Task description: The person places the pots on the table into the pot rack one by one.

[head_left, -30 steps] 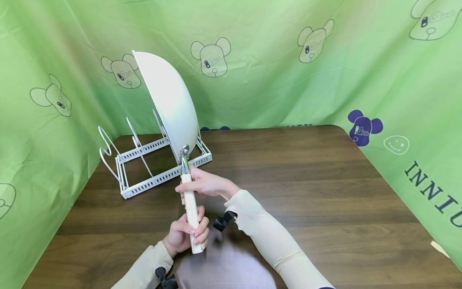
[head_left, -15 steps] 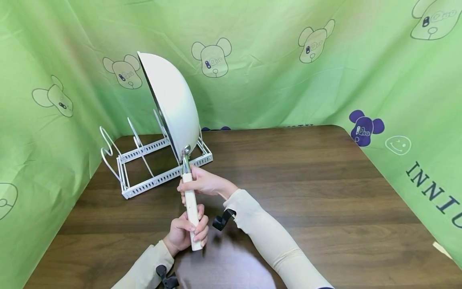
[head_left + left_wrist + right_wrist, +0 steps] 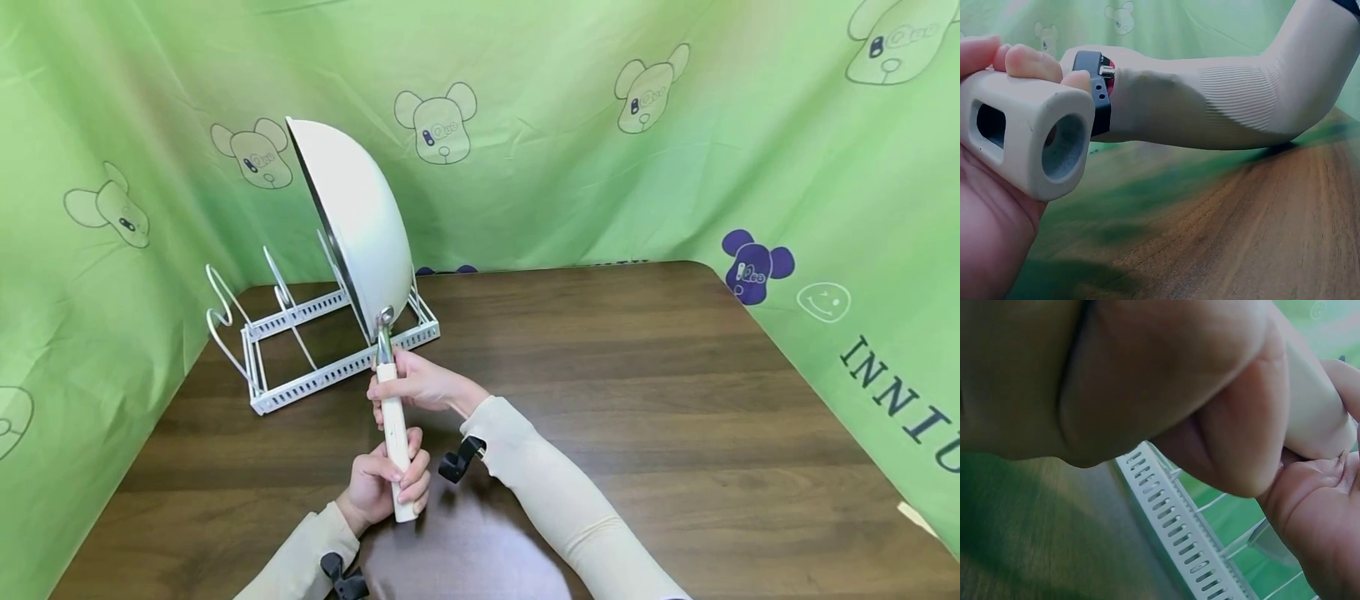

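Note:
A white wok (image 3: pixel 360 217) stands on edge in a white wire rack (image 3: pixel 322 373), its dark-edged opening turned left and its rounded outside turned right. From its lower edge a long cream handle (image 3: pixel 395 425) with a chrome neck runs toward me. My left hand (image 3: pixel 384 485) wraps round the handle near its end; in the left wrist view the hollow handle tip (image 3: pixel 1041 134) pokes out past the fingers. Farther up, just below the metal neck, my right hand (image 3: pixel 423 383) grips the same handle. In the right wrist view fingers (image 3: pixel 1235 425) cover much of it.
Wire dividers (image 3: pixel 225 308) rise from the rack's left half. The rack stands on a brown wooden table (image 3: pixel 637 400), at its back left. Green printed cloth (image 3: pixel 540 167) hangs round the back and sides.
Over the last second the wok has turned slightly, so its dark rim edge now shows. The wok's top sits a little lower and farther right. Both hands keep their hold on the handle.

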{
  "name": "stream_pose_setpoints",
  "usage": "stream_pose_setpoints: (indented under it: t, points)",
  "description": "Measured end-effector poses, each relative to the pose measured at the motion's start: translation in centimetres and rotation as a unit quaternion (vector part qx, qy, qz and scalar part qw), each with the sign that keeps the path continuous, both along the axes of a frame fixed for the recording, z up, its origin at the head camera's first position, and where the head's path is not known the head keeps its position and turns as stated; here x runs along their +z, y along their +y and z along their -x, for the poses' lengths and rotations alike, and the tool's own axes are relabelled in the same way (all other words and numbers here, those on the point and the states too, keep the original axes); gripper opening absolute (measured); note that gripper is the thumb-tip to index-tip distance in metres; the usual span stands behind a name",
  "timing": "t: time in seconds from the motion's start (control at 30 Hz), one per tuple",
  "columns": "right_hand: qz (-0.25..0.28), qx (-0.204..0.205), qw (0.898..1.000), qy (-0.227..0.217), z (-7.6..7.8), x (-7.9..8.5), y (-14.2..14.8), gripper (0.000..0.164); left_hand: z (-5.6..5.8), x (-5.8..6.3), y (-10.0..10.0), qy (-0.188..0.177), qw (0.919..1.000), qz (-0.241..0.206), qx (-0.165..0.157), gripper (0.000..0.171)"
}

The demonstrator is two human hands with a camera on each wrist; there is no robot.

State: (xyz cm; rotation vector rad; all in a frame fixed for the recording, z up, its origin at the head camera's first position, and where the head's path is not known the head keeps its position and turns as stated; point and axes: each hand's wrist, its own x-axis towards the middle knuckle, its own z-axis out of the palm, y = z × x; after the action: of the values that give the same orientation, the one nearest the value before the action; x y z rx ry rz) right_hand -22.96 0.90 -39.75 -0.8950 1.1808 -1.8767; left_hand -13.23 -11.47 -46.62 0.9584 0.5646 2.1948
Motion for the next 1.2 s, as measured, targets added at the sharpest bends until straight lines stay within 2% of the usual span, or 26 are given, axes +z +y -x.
stream_pose_setpoints:
  t: [0.53, 1.0, 1.2]
  points:
    - [-0.042, -0.02, 0.998, -0.051, 0.4, -1.5, -0.4, 0.022, -0.4, -0.1, 0.0, -0.051, 0.9986, 0.008, 0.004, 0.025]
    - [-0.053, -0.03, 0.996, -0.058, 0.9, -1.6, -0.5, 0.024, 0.2, -0.1, -0.1, -0.068, 0.9976, 0.007, -0.009, 0.025]
    - [-0.058, -0.035, 0.994, -0.083, 0.9, -1.6, -0.6, 0.025, 0.4, -0.2, -0.2, -0.07, 0.9973, 0.016, -0.015, 0.025]
